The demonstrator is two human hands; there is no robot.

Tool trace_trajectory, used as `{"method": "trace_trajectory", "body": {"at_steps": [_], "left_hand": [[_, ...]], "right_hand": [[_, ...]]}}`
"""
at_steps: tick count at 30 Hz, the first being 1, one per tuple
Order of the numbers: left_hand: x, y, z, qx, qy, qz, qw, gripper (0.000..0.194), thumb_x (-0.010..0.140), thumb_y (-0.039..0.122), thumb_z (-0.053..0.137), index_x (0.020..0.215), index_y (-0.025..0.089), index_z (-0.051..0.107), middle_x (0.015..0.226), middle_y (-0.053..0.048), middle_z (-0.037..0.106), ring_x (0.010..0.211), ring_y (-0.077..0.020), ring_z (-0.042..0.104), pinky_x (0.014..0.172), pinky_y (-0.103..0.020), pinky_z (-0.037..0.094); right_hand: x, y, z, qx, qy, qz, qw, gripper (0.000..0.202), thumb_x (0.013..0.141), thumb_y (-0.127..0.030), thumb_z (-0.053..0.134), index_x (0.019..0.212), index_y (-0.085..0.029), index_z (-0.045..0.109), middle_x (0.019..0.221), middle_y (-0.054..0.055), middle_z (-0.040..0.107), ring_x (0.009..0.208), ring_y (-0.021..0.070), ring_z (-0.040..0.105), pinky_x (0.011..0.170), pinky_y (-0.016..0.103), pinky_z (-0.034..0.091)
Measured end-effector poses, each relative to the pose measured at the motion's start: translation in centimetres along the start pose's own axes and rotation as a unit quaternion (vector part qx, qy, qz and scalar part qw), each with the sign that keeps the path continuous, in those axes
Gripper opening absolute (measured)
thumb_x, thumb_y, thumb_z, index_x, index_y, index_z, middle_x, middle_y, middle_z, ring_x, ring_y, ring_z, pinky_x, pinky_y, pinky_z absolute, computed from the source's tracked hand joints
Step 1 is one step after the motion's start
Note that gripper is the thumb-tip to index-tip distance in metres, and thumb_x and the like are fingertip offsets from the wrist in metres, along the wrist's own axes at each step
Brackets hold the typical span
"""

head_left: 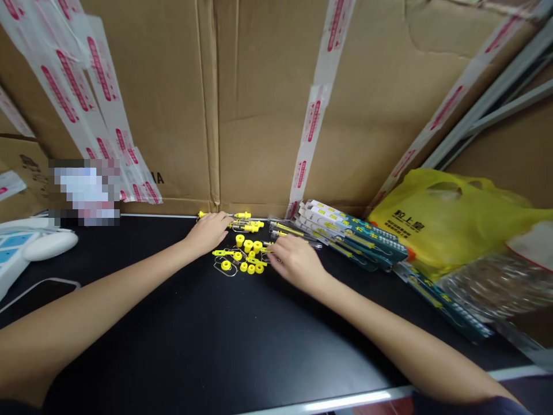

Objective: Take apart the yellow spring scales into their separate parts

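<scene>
My left hand (210, 231) lies palm down at the back of the black table, fingers stretched out over some yellow-ended rods (247, 227). To its right, my right hand (297, 258) reaches down at the edge of a pile of small parts, fingers lowered and slightly apart. Its fingertips partly hide what lies under them. Between the hands are several yellow ring-shaped caps (247, 246), flat yellow strips (223, 253) and thin wire hooks (231, 274). Just behind my right hand lie clear tubes (294, 231) with yellow inside. Nothing is visibly held in either hand.
Long printed boxes (345, 233) are stacked at right, with another box (444, 300) nearer me. Beside them sits a yellow plastic bag (458, 219) and clear plastic wrapping (496, 282). A phone (38, 300) and a white device (12, 253) lie left. Taped cardboard (259, 104) stands behind.
</scene>
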State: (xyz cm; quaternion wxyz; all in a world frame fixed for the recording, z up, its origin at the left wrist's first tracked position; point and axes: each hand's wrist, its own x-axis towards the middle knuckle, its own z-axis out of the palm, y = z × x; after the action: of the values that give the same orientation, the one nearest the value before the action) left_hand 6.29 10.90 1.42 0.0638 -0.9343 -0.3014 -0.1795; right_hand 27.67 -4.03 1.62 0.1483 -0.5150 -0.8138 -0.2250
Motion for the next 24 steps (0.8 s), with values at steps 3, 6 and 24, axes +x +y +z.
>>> {"method": "trace_trajectory", "body": {"at_steps": [3, 6, 24], "left_hand": [[0.9, -1.0, 0.6, 0.025, -0.003, 0.013, 1.000, 0.023, 0.086, 0.020, 0.050, 0.107, 0.016, 0.056, 0.098, -0.009, 0.057, 0.094, -0.0241, 0.055, 0.084, -0.037, 0.042], [1.1, -1.3, 0.8, 0.048, -0.004, 0.027, 0.998, 0.018, 0.086, 0.022, 0.050, 0.102, 0.017, 0.058, 0.095, -0.007, 0.056, 0.092, -0.0227, 0.054, 0.081, -0.034, 0.042], [-3.8, 0.6, -3.8, -0.069, 0.053, -0.047, 0.995, 0.027, 0.093, 0.033, 0.034, 0.113, 0.019, 0.045, 0.107, -0.009, 0.058, 0.100, -0.0250, 0.056, 0.085, -0.039, 0.045]], "right_hand": [[-0.4, -2.8, -0.7, 0.031, 0.019, -0.085, 0.996, 0.024, 0.092, -0.023, 0.042, 0.078, -0.017, 0.061, 0.071, 0.005, 0.057, 0.068, 0.0176, 0.046, 0.061, 0.032, 0.028], [-0.9, -4.5, -0.8, 0.045, 0.025, -0.124, 0.991, 0.023, 0.092, -0.025, 0.042, 0.080, -0.018, 0.060, 0.071, 0.004, 0.056, 0.068, 0.0171, 0.047, 0.061, 0.032, 0.027], [-0.8, -2.9, 0.2, 0.259, 0.006, 0.063, 0.964, 0.012, 0.090, -0.029, 0.047, 0.086, -0.019, 0.053, 0.082, 0.004, 0.060, 0.072, 0.0144, 0.054, 0.064, 0.026, 0.041]]}}
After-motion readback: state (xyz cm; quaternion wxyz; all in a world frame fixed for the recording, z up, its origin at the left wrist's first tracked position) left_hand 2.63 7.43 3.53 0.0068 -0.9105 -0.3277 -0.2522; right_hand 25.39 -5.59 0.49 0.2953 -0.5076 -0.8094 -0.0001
